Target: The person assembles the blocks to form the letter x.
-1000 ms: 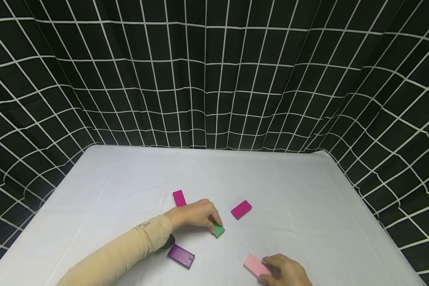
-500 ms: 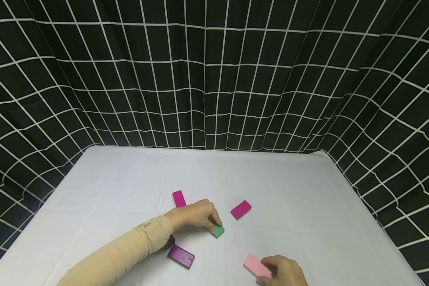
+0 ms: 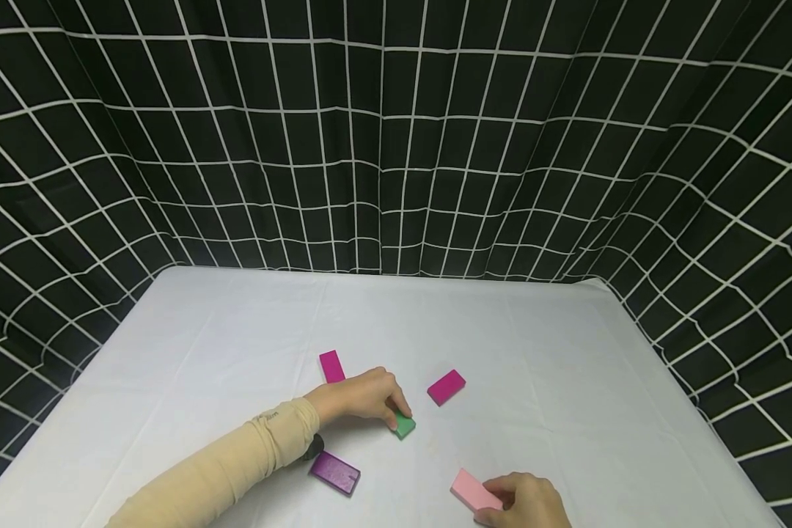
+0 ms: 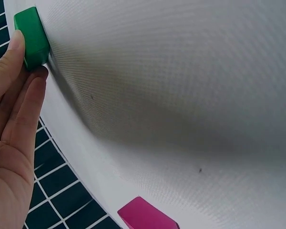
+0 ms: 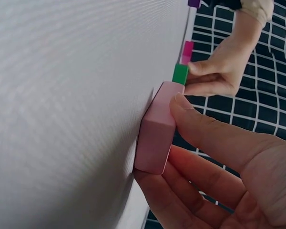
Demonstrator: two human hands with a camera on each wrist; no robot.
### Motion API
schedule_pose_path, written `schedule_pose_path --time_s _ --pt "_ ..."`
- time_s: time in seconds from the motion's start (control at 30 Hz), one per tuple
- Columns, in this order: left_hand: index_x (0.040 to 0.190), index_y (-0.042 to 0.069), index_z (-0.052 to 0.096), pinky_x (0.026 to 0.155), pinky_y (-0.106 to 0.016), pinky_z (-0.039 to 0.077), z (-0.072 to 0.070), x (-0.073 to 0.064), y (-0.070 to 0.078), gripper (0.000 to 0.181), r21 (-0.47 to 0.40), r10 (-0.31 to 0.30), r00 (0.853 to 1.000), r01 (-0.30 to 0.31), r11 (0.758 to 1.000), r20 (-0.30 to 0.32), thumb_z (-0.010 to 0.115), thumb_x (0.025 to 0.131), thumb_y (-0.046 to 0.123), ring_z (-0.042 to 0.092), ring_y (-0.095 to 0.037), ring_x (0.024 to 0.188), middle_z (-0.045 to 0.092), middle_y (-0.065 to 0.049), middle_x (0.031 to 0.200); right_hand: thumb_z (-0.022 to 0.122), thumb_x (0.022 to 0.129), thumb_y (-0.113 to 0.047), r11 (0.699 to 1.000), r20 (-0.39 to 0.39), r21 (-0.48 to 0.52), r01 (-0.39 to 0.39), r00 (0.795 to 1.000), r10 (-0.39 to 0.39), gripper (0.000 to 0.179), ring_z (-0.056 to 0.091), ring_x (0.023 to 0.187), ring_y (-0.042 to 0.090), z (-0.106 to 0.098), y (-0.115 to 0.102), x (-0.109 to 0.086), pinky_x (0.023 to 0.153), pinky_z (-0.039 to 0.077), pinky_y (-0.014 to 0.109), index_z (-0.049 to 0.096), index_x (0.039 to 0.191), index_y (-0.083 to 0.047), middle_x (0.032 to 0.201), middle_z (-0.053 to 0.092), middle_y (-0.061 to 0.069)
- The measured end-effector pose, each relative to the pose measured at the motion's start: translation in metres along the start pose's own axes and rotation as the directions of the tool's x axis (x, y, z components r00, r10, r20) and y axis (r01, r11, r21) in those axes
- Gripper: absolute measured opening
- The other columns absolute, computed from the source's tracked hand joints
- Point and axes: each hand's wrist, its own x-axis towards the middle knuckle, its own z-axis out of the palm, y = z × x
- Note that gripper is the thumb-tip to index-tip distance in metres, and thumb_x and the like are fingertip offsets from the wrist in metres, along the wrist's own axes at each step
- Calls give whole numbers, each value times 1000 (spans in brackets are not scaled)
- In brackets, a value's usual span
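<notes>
My left hand [image 3: 366, 396] pinches a small green block [image 3: 405, 425] near the middle of the white table. In the left wrist view, the thumb lies on one side of the green block [image 4: 32, 38], with fingertips at its lower end. At the front right, my right hand [image 3: 528, 500] holds the near end of a light pink block [image 3: 474, 491] between thumb and fingers. The right wrist view shows the pink block [image 5: 156, 126] against the white cloth, thumb on its upper edge and fingers below.
One magenta block [image 3: 446, 387] lies right of the left hand; another magenta block [image 3: 331, 366] sits behind the left wrist, partly covered. A purple block [image 3: 334, 473] rests beside the left sleeve [image 3: 237, 462]. Black grid-patterned curtain [image 3: 383, 147] encloses the table's back and sides.
The right hand's fingers have drawn in slightly around the near end of the pink block. The left hand and the blocks have stayed in place.
</notes>
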Motion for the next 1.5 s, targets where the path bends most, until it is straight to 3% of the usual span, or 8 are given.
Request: schedule_pose_path --time_s 0.57,0.9,1.17,1.5 --pt "98 5 77 74 -12 48 0 1 0 23 -23 -6 1000 6 1000 -5 81 75 7 64 0 81 75 -3 93 91 63 -17 999 -16 -41 28 999 -29 36 53 65 10 -1 -9 1 60 45 25 77 92 0 77 69 -1" --pt "97 4 77 74 -13 48 -1 3 -1 23 -12 17 1000 -17 1000 -6 82 75 7 65 -2 81 75 -4 92 92 61 -19 996 -21 -72 46 999 -48 36 64 77 19 -2 -12 4 72 53 40 77 88 1 78 72 2" --pt "96 4 77 74 -13 48 -1 3 -2 22 -13 22 1000 -22 1000 -7 82 75 7 66 -3 82 75 -4 92 91 62 -17 997 -33 -67 44 998 -46 36 57 71 12 -2 -14 6 64 48 30 77 89 1 76 70 -2" --pt "96 4 77 73 -12 48 -1 4 -1 22 -9 10 1000 -10 1000 -2 81 75 8 66 -3 82 75 -4 92 90 62 -18 994 -39 -82 65 997 -68 35 58 75 15 -3 -17 7 69 50 34 78 90 -1 78 70 -2"
